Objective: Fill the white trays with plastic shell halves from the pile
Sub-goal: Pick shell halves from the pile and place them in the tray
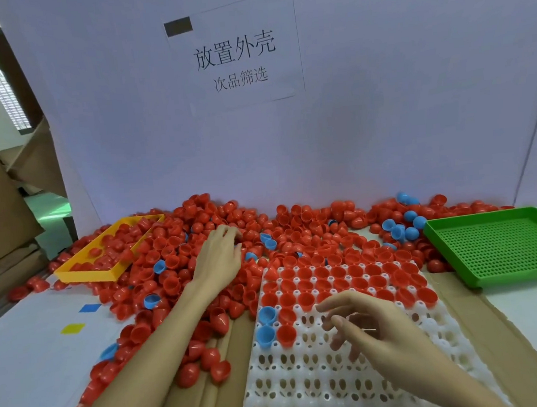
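At 11 o'clock of the white moulded plastic tray [307,389], the left hand [218,257] digs curled fingers into the heaped pile of red plastic shell halves [170,275], what its grip has hold of hidden; the right hand [363,324] hovers loose and empty, and a careless sweep could knock seated shells out.

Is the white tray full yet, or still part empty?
Part empty. The white tray holds shell halves only in its far rows; its near pockets sit bare under the right hand.

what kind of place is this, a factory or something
Most likely a factory sorting or packing station: a big loose pile of red shell halves, a white tray partly filled with them, and a printed work sign taped to the partition.
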`<act>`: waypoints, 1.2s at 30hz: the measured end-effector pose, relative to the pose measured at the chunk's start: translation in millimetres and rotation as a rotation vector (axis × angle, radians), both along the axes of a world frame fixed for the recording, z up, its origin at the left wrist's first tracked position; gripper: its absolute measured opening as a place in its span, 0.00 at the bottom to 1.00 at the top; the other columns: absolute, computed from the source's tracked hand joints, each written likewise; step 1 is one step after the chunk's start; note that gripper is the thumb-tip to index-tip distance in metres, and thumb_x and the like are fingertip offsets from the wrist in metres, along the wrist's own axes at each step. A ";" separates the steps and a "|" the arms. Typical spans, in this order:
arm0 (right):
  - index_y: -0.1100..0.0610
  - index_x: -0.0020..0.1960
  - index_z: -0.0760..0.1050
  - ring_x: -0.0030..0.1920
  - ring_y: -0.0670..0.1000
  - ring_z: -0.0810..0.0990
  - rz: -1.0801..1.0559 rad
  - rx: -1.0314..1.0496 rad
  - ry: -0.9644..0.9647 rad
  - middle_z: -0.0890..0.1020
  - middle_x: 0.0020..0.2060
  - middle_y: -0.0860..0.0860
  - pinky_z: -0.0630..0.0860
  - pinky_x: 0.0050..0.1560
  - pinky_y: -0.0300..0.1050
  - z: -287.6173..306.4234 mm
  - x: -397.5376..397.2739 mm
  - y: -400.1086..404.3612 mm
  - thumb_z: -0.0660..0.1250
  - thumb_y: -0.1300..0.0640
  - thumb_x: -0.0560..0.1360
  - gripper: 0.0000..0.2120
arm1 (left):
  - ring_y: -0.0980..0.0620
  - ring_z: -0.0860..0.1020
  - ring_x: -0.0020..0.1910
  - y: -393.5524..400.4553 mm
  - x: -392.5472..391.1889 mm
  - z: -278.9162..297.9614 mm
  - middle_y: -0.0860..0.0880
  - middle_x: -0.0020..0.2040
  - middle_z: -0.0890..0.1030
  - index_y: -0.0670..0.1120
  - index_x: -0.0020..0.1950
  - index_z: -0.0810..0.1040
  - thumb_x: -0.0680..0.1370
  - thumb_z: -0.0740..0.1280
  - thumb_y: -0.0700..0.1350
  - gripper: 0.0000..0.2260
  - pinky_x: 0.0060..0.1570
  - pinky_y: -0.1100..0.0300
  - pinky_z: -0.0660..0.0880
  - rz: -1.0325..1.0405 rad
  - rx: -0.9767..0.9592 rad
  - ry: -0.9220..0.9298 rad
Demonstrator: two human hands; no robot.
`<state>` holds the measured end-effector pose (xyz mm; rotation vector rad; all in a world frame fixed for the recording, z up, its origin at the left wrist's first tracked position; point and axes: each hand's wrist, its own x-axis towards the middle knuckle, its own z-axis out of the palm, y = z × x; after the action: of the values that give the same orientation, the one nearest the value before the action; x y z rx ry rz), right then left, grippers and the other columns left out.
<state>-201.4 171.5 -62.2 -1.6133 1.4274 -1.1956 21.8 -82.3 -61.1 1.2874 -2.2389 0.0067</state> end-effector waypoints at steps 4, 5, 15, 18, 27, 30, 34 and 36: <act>0.36 0.53 0.82 0.46 0.50 0.88 -0.025 -0.005 0.010 0.86 0.49 0.46 0.86 0.42 0.52 0.2 -3.5 -0.9 0.67 0.58 0.84 0.15 | 0.44 0.68 0.76 -31.4 -14.5 -0.2 0.45 0.79 0.67 0.46 0.76 0.73 0.86 0.62 0.44 0.18 0.73 0.46 0.69 -0.045 0.107 -0.246; 0.37 0.52 0.82 0.45 0.51 0.88 -0.031 -0.003 0.003 0.86 0.48 0.46 0.85 0.41 0.51 0.0 -3.9 -0.9 0.67 0.58 0.84 0.15 | 0.43 0.67 0.77 -37.1 -17.7 -2.4 0.45 0.81 0.64 0.47 0.78 0.71 0.86 0.61 0.43 0.19 0.74 0.45 0.68 -0.033 0.129 -0.303; 0.38 0.53 0.83 0.45 0.51 0.88 -0.018 0.019 -0.011 0.86 0.48 0.47 0.83 0.40 0.45 -2.3 -6.9 -3.3 0.66 0.58 0.84 0.14 | 0.43 0.77 0.58 -58.0 -20.0 -16.2 0.44 0.59 0.75 0.44 0.62 0.74 0.82 0.70 0.41 0.11 0.55 0.51 0.76 0.028 0.083 0.014; 0.40 0.53 0.83 0.45 0.51 0.87 -0.027 0.014 -0.003 0.86 0.48 0.47 0.84 0.40 0.47 0.3 -7.3 -1.6 0.66 0.58 0.84 0.13 | 0.48 0.78 0.55 -44.3 -14.7 -11.5 0.46 0.59 0.78 0.44 0.62 0.74 0.80 0.72 0.39 0.13 0.55 0.55 0.76 0.002 0.086 0.235; 0.45 0.66 0.77 0.46 0.52 0.87 -0.117 -0.078 -0.120 0.86 0.49 0.49 0.85 0.43 0.50 5.1 -10.5 -1.3 0.67 0.61 0.83 0.16 | 0.55 0.82 0.62 91.0 -24.3 8.8 0.57 0.60 0.82 0.56 0.67 0.77 0.79 0.75 0.42 0.19 0.63 0.63 0.78 -0.480 0.366 0.668; 0.38 0.75 0.69 0.54 0.49 0.86 -0.133 -0.106 -0.120 0.83 0.58 0.42 0.86 0.47 0.49 4.2 -8.8 -1.5 0.69 0.58 0.82 0.26 | 0.51 0.81 0.65 132.9 -26.9 2.4 0.55 0.63 0.82 0.57 0.68 0.76 0.80 0.75 0.45 0.19 0.65 0.62 0.76 -0.589 0.438 0.666; 0.39 0.75 0.72 0.60 0.47 0.84 -0.074 -0.136 -0.052 0.81 0.63 0.38 0.85 0.52 0.46 4.5 -6.0 -0.2 0.70 0.58 0.81 0.25 | 0.48 0.80 0.66 159.4 -26.5 -2.4 0.53 0.64 0.82 0.56 0.69 0.76 0.80 0.74 0.48 0.18 0.65 0.59 0.77 -0.649 0.507 0.673; 0.43 0.69 0.78 0.54 0.50 0.85 -0.074 -0.159 -0.016 0.84 0.59 0.43 0.84 0.49 0.44 5.0 -6.1 0.1 0.70 0.60 0.81 0.20 | 0.47 0.80 0.66 164.4 -25.6 -3.7 0.51 0.63 0.82 0.55 0.68 0.77 0.80 0.74 0.47 0.17 0.64 0.59 0.77 -0.660 0.522 0.679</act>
<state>-207.4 171.5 -57.2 -1.6642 1.4238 -1.3923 -3.8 82.1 -64.7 0.5558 -1.9753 -1.1355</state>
